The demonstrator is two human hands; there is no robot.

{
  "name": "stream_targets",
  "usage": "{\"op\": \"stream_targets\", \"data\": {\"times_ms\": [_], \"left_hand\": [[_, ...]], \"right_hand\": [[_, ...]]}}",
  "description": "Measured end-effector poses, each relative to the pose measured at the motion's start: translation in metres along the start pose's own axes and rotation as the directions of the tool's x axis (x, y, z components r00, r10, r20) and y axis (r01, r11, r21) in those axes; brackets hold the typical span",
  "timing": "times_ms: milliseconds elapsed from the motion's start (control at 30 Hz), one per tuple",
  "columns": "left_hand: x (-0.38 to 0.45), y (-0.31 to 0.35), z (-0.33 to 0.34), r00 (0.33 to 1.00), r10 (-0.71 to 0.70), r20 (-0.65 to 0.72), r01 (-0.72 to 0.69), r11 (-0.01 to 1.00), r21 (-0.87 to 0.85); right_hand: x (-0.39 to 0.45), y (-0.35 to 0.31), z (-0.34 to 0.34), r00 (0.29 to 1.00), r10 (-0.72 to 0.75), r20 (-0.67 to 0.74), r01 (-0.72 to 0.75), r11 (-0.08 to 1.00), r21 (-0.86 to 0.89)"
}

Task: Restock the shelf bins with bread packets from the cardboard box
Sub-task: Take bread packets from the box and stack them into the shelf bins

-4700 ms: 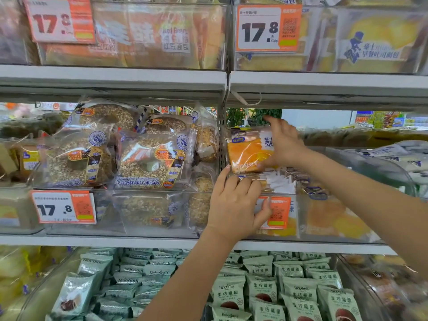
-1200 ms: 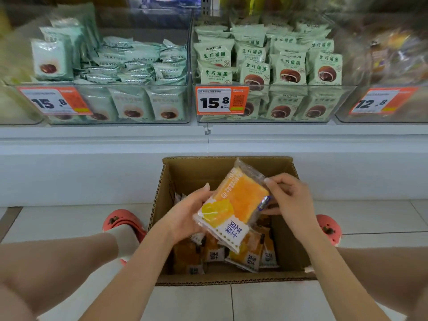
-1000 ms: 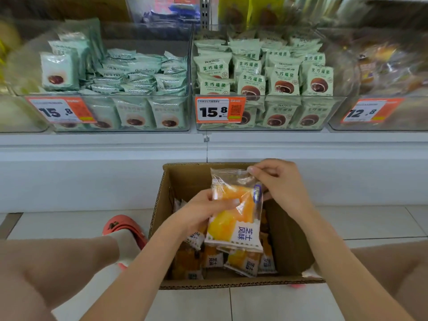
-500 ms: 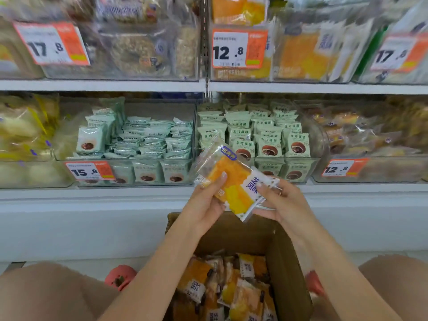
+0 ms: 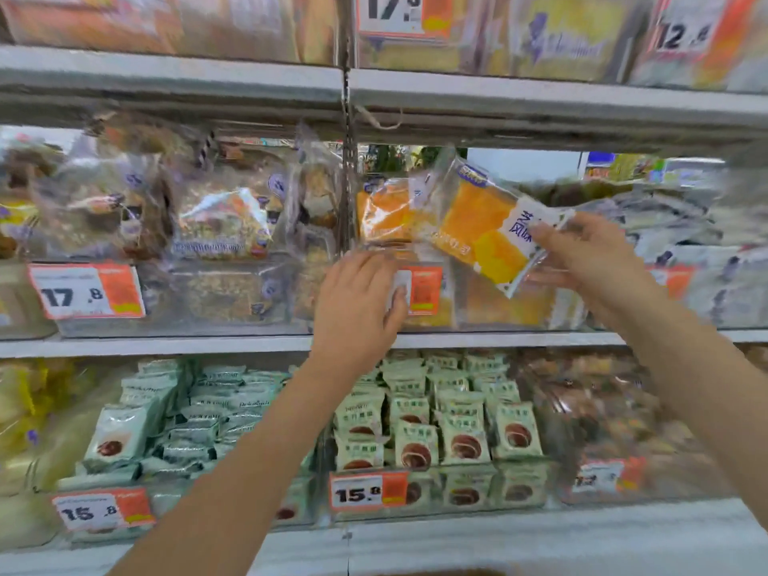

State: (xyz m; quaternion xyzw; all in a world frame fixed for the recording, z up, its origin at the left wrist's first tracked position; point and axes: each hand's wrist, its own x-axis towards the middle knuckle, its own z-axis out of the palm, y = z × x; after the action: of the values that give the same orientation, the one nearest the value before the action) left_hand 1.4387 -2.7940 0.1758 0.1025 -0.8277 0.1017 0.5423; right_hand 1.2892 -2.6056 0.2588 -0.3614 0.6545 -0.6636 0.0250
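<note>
At mid shelf: blurry frame. Left hand [image 5: 357, 301] grips bin front edge [image 5: 490, 322], covering price tag [image 5: 424, 291]. Right hand [image 5: 590, 259] pinches bread packet [image 5: 482, 226], tilted over bin opening; box out of view.

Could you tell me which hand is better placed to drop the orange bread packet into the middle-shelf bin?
Right. The right hand already pinches the orange bread packet above the clear bin. The left hand grips the bin's front edge at the price tag.
</note>
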Motion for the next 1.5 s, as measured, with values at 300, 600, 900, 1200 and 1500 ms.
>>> {"op": "stream_targets", "data": {"times_ms": [300, 600, 900, 1200, 1500], "left_hand": [[0.025, -0.021, 0.065, 0.956, 0.119, -0.267, -0.071, 0.981, 0.183], [0.023, -0.022, 0.069, 0.936, 0.143, -0.320, -0.083, 0.978, 0.193], [0.022, -0.021, 0.058, 0.988, 0.104, -0.114, -0.081, 0.978, 0.190], [-0.064, 0.016, 0.024, 0.968, 0.251, 0.027, -0.253, 0.963, 0.090], [-0.294, 0.067, 0.018, 0.677, 0.135, 0.723, -0.065, 0.990, -0.124]], "right_hand": [[0.126, -0.009, 0.060, 0.982, 0.004, 0.191, 0.040, 0.974, -0.222], [0.147, 0.022, 0.108, 0.977, -0.018, 0.212, 0.088, 0.942, -0.323], [0.124, 0.007, 0.092, 0.996, -0.015, 0.089, 0.056, 0.879, -0.474], [-0.038, 0.039, 0.050, 0.835, -0.536, -0.123, 0.465, 0.808, -0.361], [-0.266, 0.260, 0.058, 0.908, 0.198, 0.370, 0.102, 0.752, -0.651]]}}
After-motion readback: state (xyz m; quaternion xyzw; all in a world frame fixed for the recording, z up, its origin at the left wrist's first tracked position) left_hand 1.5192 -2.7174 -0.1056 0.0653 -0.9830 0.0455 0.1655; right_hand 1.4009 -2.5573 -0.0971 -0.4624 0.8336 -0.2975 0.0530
